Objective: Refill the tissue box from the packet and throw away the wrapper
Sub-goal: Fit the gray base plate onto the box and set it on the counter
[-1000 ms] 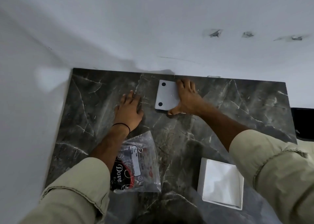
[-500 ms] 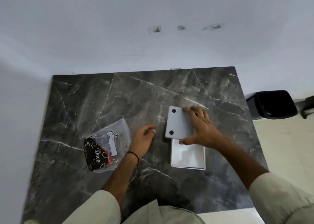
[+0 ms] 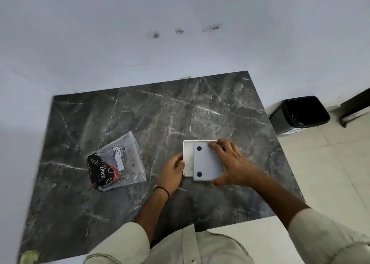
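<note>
A white tissue box (image 3: 188, 159) lies open side up on the dark marble table (image 3: 140, 123), with white tissue showing inside. My right hand (image 3: 230, 161) holds the box's grey base panel (image 3: 208, 164), which has two black dots, flat over the box and shifted a little right. My left hand (image 3: 173, 169) rests against the box's left side, thumb at its edge. The clear plastic wrapper (image 3: 118, 161) with a black and red printed end lies to the left, apart from both hands.
A black waste bin (image 3: 300, 113) with a liner stands on the tiled floor past the table's right edge. White walls close off the back and left. A dark furniture leg (image 3: 354, 107) shows at the far right.
My right hand carried the grey panel from the table's back to over the box. My left hand moved to the box's left side. The view swung right, showing the bin.
</note>
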